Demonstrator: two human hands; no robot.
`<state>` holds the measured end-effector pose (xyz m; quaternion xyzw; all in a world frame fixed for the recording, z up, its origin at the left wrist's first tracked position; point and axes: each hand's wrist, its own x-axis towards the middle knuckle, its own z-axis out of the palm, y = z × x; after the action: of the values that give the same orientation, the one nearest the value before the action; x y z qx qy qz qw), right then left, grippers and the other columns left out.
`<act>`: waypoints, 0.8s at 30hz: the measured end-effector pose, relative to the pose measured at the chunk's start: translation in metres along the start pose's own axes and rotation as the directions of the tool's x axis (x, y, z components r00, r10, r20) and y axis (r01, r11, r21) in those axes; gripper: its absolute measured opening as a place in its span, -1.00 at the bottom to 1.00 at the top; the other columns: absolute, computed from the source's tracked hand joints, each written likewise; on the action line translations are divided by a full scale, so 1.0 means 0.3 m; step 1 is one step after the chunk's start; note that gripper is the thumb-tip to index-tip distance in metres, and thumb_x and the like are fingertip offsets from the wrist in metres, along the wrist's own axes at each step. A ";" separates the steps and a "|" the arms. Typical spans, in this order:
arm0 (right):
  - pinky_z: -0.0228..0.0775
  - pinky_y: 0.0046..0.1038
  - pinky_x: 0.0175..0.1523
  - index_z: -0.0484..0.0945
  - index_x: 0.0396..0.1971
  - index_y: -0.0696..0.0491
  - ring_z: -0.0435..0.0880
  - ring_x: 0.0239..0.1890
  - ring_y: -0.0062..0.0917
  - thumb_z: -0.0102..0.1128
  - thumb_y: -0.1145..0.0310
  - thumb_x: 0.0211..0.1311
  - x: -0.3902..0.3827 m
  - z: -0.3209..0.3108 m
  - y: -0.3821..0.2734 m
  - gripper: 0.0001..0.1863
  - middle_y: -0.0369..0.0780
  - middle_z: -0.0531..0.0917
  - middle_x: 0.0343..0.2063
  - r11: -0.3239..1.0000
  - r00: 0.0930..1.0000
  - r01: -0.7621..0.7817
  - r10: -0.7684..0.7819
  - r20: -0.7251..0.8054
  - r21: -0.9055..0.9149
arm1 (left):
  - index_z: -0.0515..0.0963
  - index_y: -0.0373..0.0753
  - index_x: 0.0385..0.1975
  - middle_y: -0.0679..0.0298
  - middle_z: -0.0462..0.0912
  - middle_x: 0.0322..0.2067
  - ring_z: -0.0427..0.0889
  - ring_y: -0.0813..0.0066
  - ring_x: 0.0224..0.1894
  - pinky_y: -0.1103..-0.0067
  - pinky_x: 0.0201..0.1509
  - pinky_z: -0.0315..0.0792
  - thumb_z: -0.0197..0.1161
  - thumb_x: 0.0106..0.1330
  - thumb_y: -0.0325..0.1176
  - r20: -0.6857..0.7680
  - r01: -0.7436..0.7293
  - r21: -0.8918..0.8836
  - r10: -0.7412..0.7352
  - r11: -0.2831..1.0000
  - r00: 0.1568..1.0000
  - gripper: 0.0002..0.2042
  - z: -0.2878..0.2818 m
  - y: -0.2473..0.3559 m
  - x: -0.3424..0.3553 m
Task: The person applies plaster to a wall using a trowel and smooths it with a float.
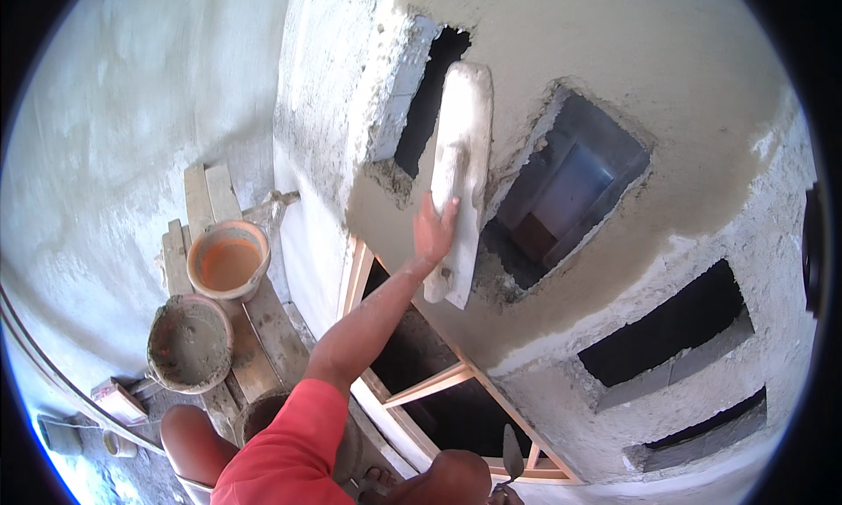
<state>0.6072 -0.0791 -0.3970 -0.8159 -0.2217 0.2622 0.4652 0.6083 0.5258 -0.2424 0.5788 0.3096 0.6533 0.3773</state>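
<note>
My left hand (pixel 434 233) grips the handle of a long, pale plastering float (pixel 469 128), pressed against or close to damp grey plaster (pixel 614 40) between two openings, a narrow dark one (pixel 430 84) and a larger rough-edged one (pixel 566 185). At the bottom right, my right hand (pixel 504 496) holds a small pointed trowel (pixel 511 452) upright, low beside my bent knee; only part of that hand shows.
Wooden planks (pixel 224 189) on my left carry a bucket with orange inside (pixel 228 259), a mortar-coated bucket (pixel 189 338) and a third, partly hidden one (pixel 250 413). A timber window frame (pixel 425 382) lies below the float. More openings (pixel 667 321) pierce the wall at right.
</note>
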 end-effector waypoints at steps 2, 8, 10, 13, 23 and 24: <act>0.38 -0.50 -0.37 0.54 -0.05 0.12 0.50 -0.46 -0.63 0.11 0.11 0.42 0.013 0.013 -0.062 -0.64 -0.30 0.57 -0.51 0.999 0.999 0.034 -0.034 0.021 -0.018 | 0.38 -0.41 -0.13 -0.27 0.60 -0.36 0.59 -0.30 -0.23 0.11 -0.19 0.43 0.16 0.36 0.00 0.011 -0.079 0.017 0.079 0.997 0.997 -0.51 -0.012 0.055 0.108; 0.35 -0.52 -0.41 0.51 -0.15 0.16 0.47 -0.49 -0.63 -0.03 0.30 0.44 0.032 0.045 -0.123 -0.76 -0.31 0.54 -0.49 0.995 0.997 0.074 -0.074 -0.002 0.064 | 0.37 -0.45 -0.20 -0.31 0.61 -0.35 0.61 -0.32 -0.23 0.09 -0.15 0.48 0.18 0.32 0.02 0.059 -0.261 0.072 0.258 0.962 0.964 -0.48 -0.005 0.344 0.430; 0.31 -0.55 -0.44 0.51 -0.20 0.15 0.44 -0.52 -0.66 -0.02 0.30 0.43 0.039 0.051 -0.117 -0.78 -0.33 0.52 -0.51 0.993 0.998 0.053 -0.054 0.011 0.102 | 0.37 -0.47 -0.19 -0.33 0.61 -0.34 0.61 -0.33 -0.22 0.11 -0.13 0.49 0.19 0.32 0.04 0.063 -0.310 0.088 0.305 0.947 0.950 -0.46 0.002 0.421 0.530; 0.26 -0.57 -0.49 0.52 -0.27 0.14 0.40 -0.57 -0.69 0.00 0.29 0.43 0.112 0.039 0.009 -0.78 -0.36 0.49 -0.56 0.993 0.994 0.106 -0.106 -0.001 0.043 | 0.38 -0.52 -0.14 -0.37 0.60 -0.33 0.61 -0.32 -0.19 0.11 -0.10 0.50 0.18 0.32 0.07 0.094 -0.367 0.122 0.357 0.922 0.929 -0.41 0.035 0.565 0.636; 0.24 -0.58 -0.56 0.55 -0.31 0.06 0.39 -0.66 -0.73 0.09 0.17 0.41 0.147 0.004 -0.053 -0.74 -0.38 0.51 -0.62 0.985 0.984 0.142 -0.151 -0.091 -0.099 | 0.29 -0.60 0.00 -0.36 0.61 -0.30 0.65 -0.23 -0.18 0.14 -0.04 0.53 0.20 0.32 0.02 0.338 -0.399 0.038 0.364 0.916 0.868 -0.34 0.195 0.981 0.334; 0.27 -0.53 -0.54 0.54 -0.27 0.08 0.43 -0.59 -0.68 0.09 0.26 0.39 0.143 0.005 -0.075 -0.81 -0.32 0.51 -0.61 0.993 0.992 0.099 -0.104 -0.072 -0.070 | 0.27 -0.60 0.01 -0.36 0.61 -0.30 0.66 -0.23 -0.18 0.14 -0.04 0.53 0.20 0.32 0.01 0.370 -0.400 0.062 0.351 0.914 0.860 -0.34 0.203 1.009 0.302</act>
<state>0.6362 -0.0416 -0.3875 -0.8279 -0.2538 0.1999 0.4585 0.6239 0.4425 0.0679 0.7595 0.1624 0.5777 0.2509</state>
